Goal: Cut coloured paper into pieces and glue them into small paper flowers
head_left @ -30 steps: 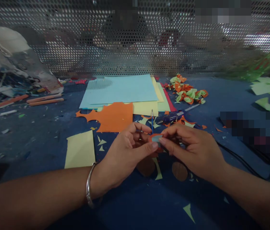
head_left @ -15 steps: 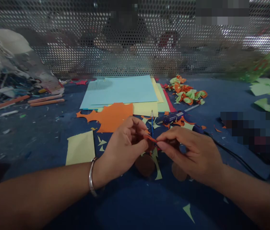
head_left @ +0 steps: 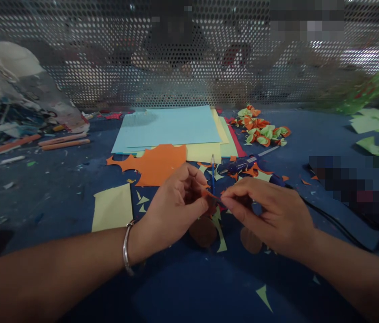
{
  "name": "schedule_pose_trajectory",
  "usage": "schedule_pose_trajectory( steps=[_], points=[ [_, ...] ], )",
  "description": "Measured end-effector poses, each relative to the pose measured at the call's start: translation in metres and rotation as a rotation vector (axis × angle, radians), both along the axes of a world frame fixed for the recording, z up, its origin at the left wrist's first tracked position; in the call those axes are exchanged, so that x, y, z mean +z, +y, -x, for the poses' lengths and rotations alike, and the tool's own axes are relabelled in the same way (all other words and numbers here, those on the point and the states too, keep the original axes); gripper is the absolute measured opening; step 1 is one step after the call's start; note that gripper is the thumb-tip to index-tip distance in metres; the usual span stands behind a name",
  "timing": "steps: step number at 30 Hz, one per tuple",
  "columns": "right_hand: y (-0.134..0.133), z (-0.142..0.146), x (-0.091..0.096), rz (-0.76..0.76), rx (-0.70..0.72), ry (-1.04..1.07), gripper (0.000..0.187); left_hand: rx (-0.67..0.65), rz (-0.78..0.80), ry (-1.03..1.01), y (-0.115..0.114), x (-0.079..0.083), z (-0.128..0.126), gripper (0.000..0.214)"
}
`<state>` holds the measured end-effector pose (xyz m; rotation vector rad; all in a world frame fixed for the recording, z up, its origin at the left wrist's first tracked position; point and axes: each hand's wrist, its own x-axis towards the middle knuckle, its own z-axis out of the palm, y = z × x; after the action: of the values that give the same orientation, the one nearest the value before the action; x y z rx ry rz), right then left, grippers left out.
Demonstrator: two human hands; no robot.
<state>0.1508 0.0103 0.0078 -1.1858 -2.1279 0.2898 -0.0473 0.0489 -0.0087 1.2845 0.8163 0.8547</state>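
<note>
Between my two hands is a small orange paper piece point(head_left: 210, 194), thin and seen nearly edge-on. My left hand point(head_left: 179, 204), with a silver bangle at the wrist, pinches it between thumb and fingers. The thumb and forefinger of my right hand point(head_left: 266, 211) are pressed together at its right end, which looks dark and is hard to make out. Just beyond the fingers lies a thin blue pen-like stick point(head_left: 213, 175). Two brown round discs point(head_left: 203, 232) rest on the table below the hands, partly covered by them.
Light blue sheets point(head_left: 172, 128) top a paper stack, with a cut orange sheet point(head_left: 162, 163) in front. A pale yellow square point(head_left: 112, 208) lies left. Curled green and orange paper pieces point(head_left: 265, 130) form a pile behind a dark blue corded tool point(head_left: 239, 167). Perforated metal point(head_left: 108, 80) closes off the back.
My right fingertips have shifted slightly right along the orange paper piece, and less of its right end shows orange. My left hand stays almost where it was.
</note>
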Motion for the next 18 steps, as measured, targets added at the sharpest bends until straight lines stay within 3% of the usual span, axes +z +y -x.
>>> schedule_pose_trajectory(
  steps=[6,13,18],
  points=[
    [0.005,0.000,0.005,0.083,-0.139,0.022,0.012,-0.053,-0.079,-0.002,-0.005,0.002,0.002,0.024],
    [0.006,-0.002,0.005,0.180,-0.130,0.066,0.013,-0.103,-0.261,0.139,-0.013,0.006,0.009,0.013],
    [0.014,-0.017,0.007,0.157,-0.202,0.053,0.014,-0.008,-0.235,0.188,-0.007,0.006,0.008,0.009]
  ],
)
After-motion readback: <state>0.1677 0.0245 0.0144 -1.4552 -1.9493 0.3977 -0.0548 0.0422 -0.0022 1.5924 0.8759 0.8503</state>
